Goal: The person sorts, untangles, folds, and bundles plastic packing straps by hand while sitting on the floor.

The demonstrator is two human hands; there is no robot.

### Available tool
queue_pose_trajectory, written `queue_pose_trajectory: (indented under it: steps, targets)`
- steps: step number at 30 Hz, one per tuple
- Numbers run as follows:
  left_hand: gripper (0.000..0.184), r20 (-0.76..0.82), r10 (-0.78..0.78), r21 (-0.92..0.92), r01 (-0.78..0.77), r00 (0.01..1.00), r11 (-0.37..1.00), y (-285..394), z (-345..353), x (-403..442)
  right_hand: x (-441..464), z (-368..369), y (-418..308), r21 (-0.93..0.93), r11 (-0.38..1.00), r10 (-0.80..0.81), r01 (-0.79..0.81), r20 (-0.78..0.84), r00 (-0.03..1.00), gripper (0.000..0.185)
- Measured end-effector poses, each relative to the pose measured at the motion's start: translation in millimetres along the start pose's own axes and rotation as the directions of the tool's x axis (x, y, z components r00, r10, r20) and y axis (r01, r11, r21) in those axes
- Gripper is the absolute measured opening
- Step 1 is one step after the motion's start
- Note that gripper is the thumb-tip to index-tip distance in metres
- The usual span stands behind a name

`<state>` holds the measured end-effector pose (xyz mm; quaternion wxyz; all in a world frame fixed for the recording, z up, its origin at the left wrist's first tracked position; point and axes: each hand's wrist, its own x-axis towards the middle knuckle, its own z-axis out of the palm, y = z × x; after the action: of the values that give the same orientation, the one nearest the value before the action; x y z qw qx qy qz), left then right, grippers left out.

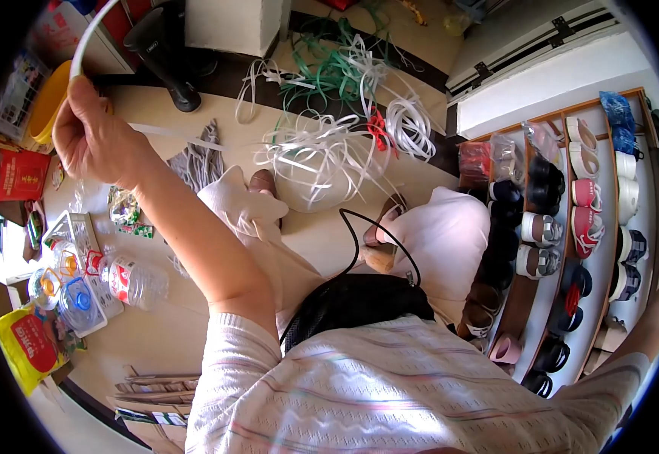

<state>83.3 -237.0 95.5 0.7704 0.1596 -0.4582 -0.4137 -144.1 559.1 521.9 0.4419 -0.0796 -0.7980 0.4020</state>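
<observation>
While the left hand (95, 140) tightly pinched white strap (81, 48), more ran rightward from behind it toward loose coils (322, 147); the right hand was out of view, its grip unknown.

Your right hand's past the right edge; only the forearm (653, 329) shows. White strap (82, 47) in your left hand (101, 142) runs off the top; can't trace its other end through the white tangle (322, 160). Tan piece (378, 260) by the black bag (359, 303): too small to identify.
</observation>
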Motion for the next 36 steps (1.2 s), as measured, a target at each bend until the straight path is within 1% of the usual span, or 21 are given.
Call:
queue_pose_trajectory:
  steps: [1, 3, 4, 6, 11, 13, 15, 18, 19, 20, 21, 24, 26, 27, 28, 29, 30, 31, 32, 34, 36]
  targets:
    - [0.013, 0.022, -0.056, -0.075, 0.057, 0.998, 0.996, 5.0, 0.0, 1.7, 3.4, 0.9, -2.2, 0.006, 1.0, -0.007, 0.007, -0.001, 1.0, 0.028]
    - [0.014, 0.376, -0.247, 0.046, 0.248, 0.893, 0.968, -26.9, -9.1, -13.4, 12.1, 6.7, -8.6, 0.038, 0.999, -0.027, 0.026, 0.008, 1.0, 0.029]
    - [0.015, 0.443, -0.376, 0.228, 0.303, 0.814, 0.925, -35.4, -15.5, -24.9, 13.6, 12.1, -12.5, 0.058, 0.998, -0.041, 0.039, 0.022, 0.999, 0.029]
    - [0.018, 0.473, -0.479, 0.222, 0.426, 0.74, 0.877, -24.0, -22.5, -35.1, 18.4, 28.7, -22.8, 0.105, 0.992, -0.07, 0.063, 0.057, 0.996, 0.03]
    - [0.021, 0.576, -0.427, -0.09, 0.573, 0.697, 0.814, 53.7, -2.1, -16.8, -31.9, 119.3, -57.0, 0.405, 0.912, -0.178, 0.066, 0.246, 0.953, 0.033]
    - [0.021, 0.637, -0.391, -0.222, 0.644, 0.665, 0.733, 80.5, 3.3, -5.4, -111.3, 158.1, -66.6, 0.526, 0.85, -0.201, 0.027, 0.277, 0.939, 0.028]
    - [0.025, 0.693, -0.378, -0.256, 0.7, 0.614, 0.666, 113.9, 10.7, 3.9, -213.8, 168.7, -98.9, 0.583, 0.811, -0.276, -0.036, 0.437, 0.856, 0.026]
    - [0.023, 0.742, -0.245, -0.338, 0.664, 0.624, 0.667, 157.5, 17.6, 13.4, -279.9, 189.8, -96.9, 0.605, 0.781, -0.33, -0.156, 0.611, 0.719, 0.033]
    - [0.023, 0.721, -0.236, -0.336, 0.628, 0.651, 0.702, 171.2, 23.3, 18.4, -312.5, 186.9, -107.3, 0.611, 0.783, -0.375, -0.113, 0.61, 0.698, 0.035]
    - [0.023, 0.755, -0.207, -0.353, 0.652, 0.622, 0.671, 183.5, 27.4, 22.3, -356.6, 178.0, -130.3, 0.549, 0.826, -0.444, 0.126, 0.497, 0.746, 0.032]
    - [0.023, 0.762, -0.192, -0.347, 0.64, 0.618, 0.686, 202.0, 35.2, 20.9, -373.4, 174.4, -131.8, 0.6, 0.767, -0.332, -0.226, 0.674, 0.66, 0.032]
    - [0.022, 0.811, -0.113, -0.304, 0.578, 0.575, 0.758, 238.4, 55.4, 2.8, -422.9, 157.8, -143.6, 0.587, 0.759, -0.44, -0.282, 0.781, 0.443, 0.028]
    - [0.023, 0.843, 0.076, -0.3, 0.346, 0.533, 0.889, 222.1, 62.2, 0.4, -435.4, 147.8, -146.1, 0.607, 0.726, -0.447, -0.324, 0.774, 0.449, 0.029]
    - [0.024, 0.88, -0.064, 0.005, 0.126, 0.471, 0.992, 228.2, 57.4, 1.0, -433.8, 142.6, -142.5, 0.636, 0.704, -0.46, -0.316, 0.747, 0.48, 0.028]
    - [0.025, 0.888, -0.149, 0.127, 0.079, 0.435, 0.989, 222.0, 51.5, -2.6, -429.7, 131.7, -141.7, 0.637, 0.718, -0.432, -0.28, 0.723, 0.538, 0.028]
    - [0.019, 0.914, -0.23, 0.306, -0.196, 0.333, 0.932, 179.6, 52.1, 7.3, -420.3, 131.5, -128.2, 0.686, 0.666, -0.453, -0.293, 0.684, 0.572, 0.032]
    - [0.024, 0.847, -0.383, 0.413, -0.002, 0.369, 0.911, 173.6, 42.5, 5.8, -411.1, 136.1, -112.7, 0.733, 0.609, -0.474, -0.304, 0.644, 0.601, 0.036]
    - [0.035, 0.864, -0.308, 0.443, -0.31, 0.399, 0.841, 140.4, 36.6, 12.8, -408.8, 134.1, -106.0, 0.735, 0.582, -0.434, -0.348, 0.643, 0.631, 0.038]
    - [0.039, 0.82, -0.323, 0.505, -0.334, 0.472, 0.796, 146.9, 38.6, 12.7, -409.7, 132.9, -99.1, 0.738, 0.548, -0.396, -0.394, 0.644, 0.655, 0.04]
    - [0.036, 0.832, -0.056, 0.176, -0.167, 0.551, 0.97, 184.6, 50.9, 1.6, -416.0, 135.2, -91.5, 0.759, 0.451, -0.413, -0.47, 0.644, 0.644, 0.044]
    - [0.033, 0.909, -0.08, -0.002, 0.197, 0.408, 0.98, 248.8, 65.7, -33.5, -434.7, 130.4, -101.3, 0.804, 0.351, -0.458, -0.48, 0.595, 0.66, 0.043]
